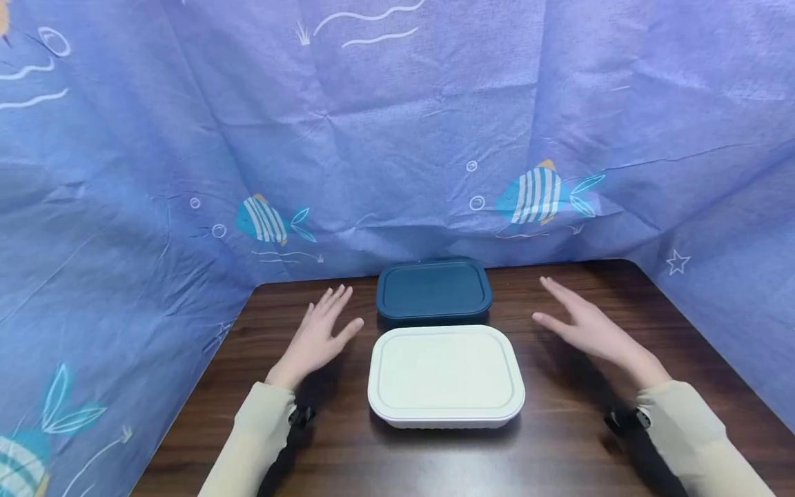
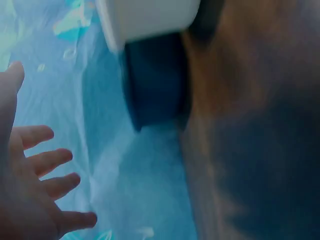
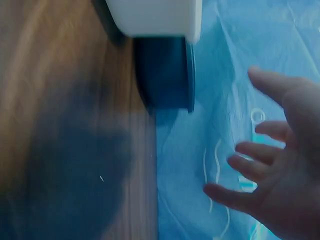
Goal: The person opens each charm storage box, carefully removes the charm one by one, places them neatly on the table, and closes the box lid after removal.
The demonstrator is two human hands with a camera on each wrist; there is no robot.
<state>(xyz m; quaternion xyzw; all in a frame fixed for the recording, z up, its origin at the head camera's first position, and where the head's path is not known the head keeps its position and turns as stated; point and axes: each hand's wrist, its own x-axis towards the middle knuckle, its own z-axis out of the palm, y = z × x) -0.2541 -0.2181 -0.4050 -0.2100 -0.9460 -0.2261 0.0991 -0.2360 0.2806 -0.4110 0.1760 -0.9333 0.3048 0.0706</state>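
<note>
In the head view a white lidded container (image 1: 446, 376) sits on the wooden table, its lid on. Right behind it stands a dark blue lidded container (image 1: 433, 288), also covered. My left hand (image 1: 315, 338) hovers to the left of both, fingers spread and holding nothing. Over on the right side, my right hand (image 1: 590, 330) is held apart from the containers, its fingers extended. Each wrist view shows spread fingers with only air between them; the white container (image 2: 152, 17) and the blue container (image 3: 162, 75) appear beyond, untouched.
A brown wooden table (image 1: 453, 462) carries both containers. A blue cloth (image 1: 397, 138) printed with fish hangs behind the table's back edge and along both sides. Shadows of the arms fall on the tabletop.
</note>
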